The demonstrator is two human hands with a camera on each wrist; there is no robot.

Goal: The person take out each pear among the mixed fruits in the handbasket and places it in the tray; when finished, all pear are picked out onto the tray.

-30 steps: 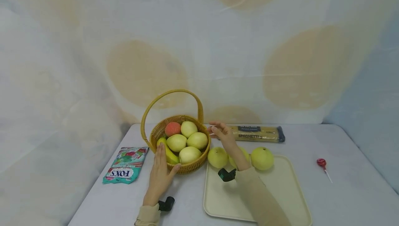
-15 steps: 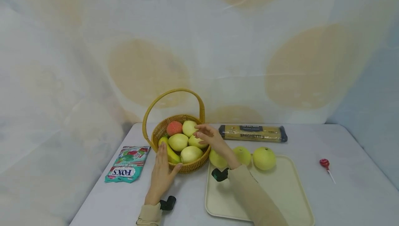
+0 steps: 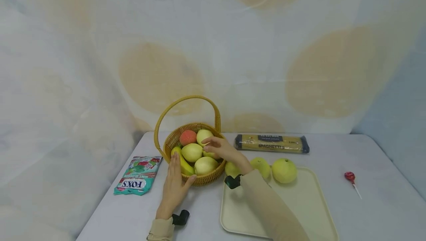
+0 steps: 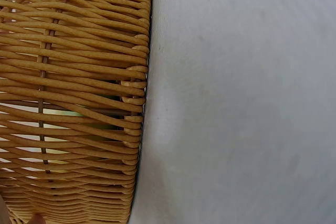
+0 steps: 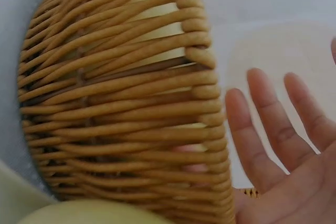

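Note:
A wicker basket (image 3: 209,179) with a tall handle (image 3: 186,99) holds several pale green fruits (image 3: 206,165), a red fruit (image 3: 188,137) and a banana (image 3: 185,165). My left hand (image 3: 172,189) lies against its near left side, fingers straight, thumb spread. In the left wrist view, the woven wall (image 4: 73,77) fills the left part. My right hand (image 3: 224,151) reaches over the right rim, above the rightmost pale fruit, partly hiding it. The right wrist view shows its fingers (image 5: 281,129) spread and slightly bent beside the rim, gripping nothing.
Right of the basket, a cream tray (image 3: 293,204) bears three yellow-green fruits (image 3: 285,170) along its far edge. Behind it lies a spaghetti packet (image 3: 273,143). A Fox's candy bag (image 3: 138,175) is at left, a red lollipop (image 3: 350,177) at far right.
My right hand has moved left, from beside the basket's right rim to over the fruits inside. The left hand stays against the basket. The whole view has shifted slightly.

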